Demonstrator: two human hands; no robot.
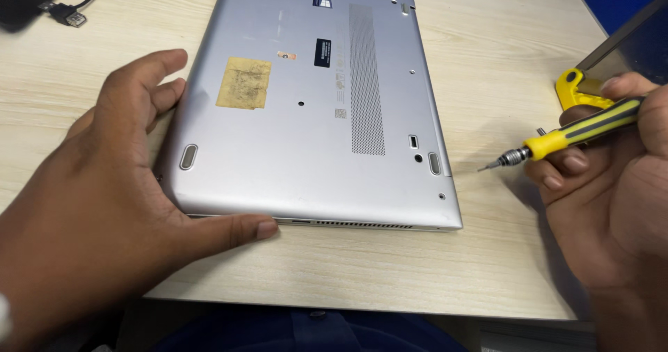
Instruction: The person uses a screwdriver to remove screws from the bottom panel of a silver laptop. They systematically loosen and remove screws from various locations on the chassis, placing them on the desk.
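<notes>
From the head view, a silver laptop [313, 108] lies bottom-up across the middle of the frame on a pale wooden table [487, 254]. The left hand [104, 199] at lower left rests against its near left corner, fingers spread, thumb pressed along the front edge. At the right edge, the right hand [612, 185] pinches a yellow-and-grey screwdriver [577, 130] between its fingers, tip pointing left, just beside the laptop's right side and not touching it. A yellow tool [574, 91] lies behind it. A black cable plug [66, 12] sits at upper left.
</notes>
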